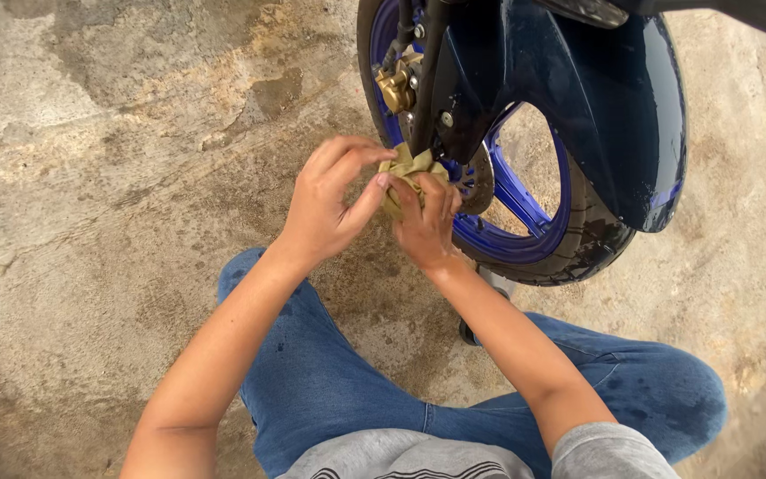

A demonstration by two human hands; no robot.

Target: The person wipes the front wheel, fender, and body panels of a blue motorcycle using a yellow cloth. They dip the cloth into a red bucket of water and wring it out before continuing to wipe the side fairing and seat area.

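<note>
Yellowish cloth point(405, 173) between left hand point(325, 208) and right hand point(427, 226), against motorcycle wheel point(525, 213).

Bare forearms both sides, no watch, no gloves, no rings that show. Left hand point(325, 208) & right hand point(427, 226) bare too. Grey tee point(418, 457) w/ short sleeves, right sleeve point(609, 452) ends just above the elbow. Dark wavy stripes printed across the chest, only partly in shot. Blue jeans point(330, 381), faded denim, seams visible along the right leg, a few darker spots on the fabric near the right knee.
</note>
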